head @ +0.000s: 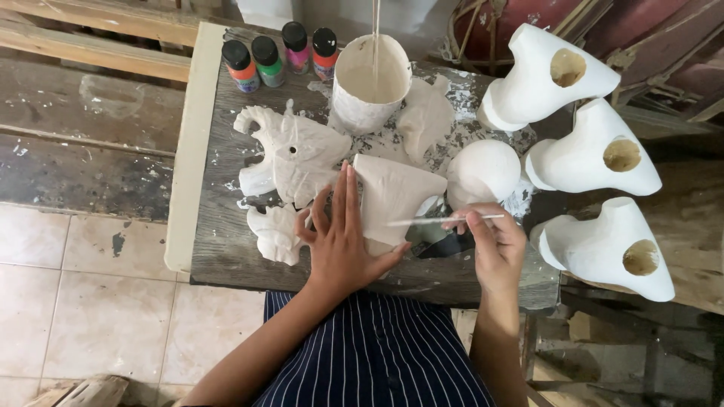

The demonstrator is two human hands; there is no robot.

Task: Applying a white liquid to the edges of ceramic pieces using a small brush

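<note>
My left hand [343, 237] lies flat with fingers spread against the left side of a white, wedge-shaped plaster piece [394, 197] on the worn wooden table [226, 249]. My right hand [494, 245] pinches a thin white stick [445, 220], whose tip points left onto that piece. Just left of my left hand sits a white animal-shaped plaster figure [290, 162] with a smaller white piece [273, 235] below it.
A white cup of pale liquid [371, 83] stands at the table's back, with several capped paint bottles [277, 56] to its left. A white ball [483, 172] and flat white shape [424, 117] lie nearby. Three white hollow forms [596, 154] sit at the right.
</note>
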